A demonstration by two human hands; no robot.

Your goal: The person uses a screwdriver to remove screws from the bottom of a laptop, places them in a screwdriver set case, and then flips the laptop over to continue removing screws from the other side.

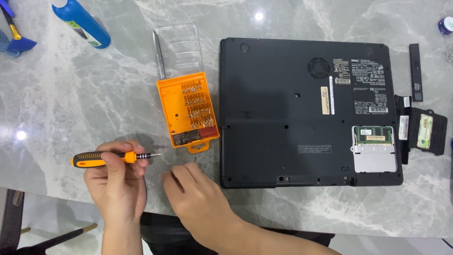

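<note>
The left hand [115,177] holds a small screwdriver [113,157] above the desk [71,104], its fingers closed around the middle of the tool. The screwdriver lies nearly level, its orange and black handle pointing left and its thin dark shaft pointing right, with a fine tip that ends just short of an orange bit case [188,111]. The handle is orange with black grip inlays, and a short banded collar sits where handle meets shaft.

The right hand [198,198] rests palm down on the grey marbled desk, fingers loosely together and gripping nothing, just beside the near left corner of a black laptop [283,113]. Whether a small part lies under its fingertips cannot be told from this view.

The laptop lies upside down, its underside showing a round vent, labels and an open memory bay [373,148] near its right edge with a green module inside. The bit case stands open just left of the laptop, rows of metal bits in the tray, its clear lid [178,47] folded back on the desk. To the right of the laptop lie a few black removed parts [427,130] and a slim black strip [415,72]. A blue bottle [82,21] lies at the far left.
</note>
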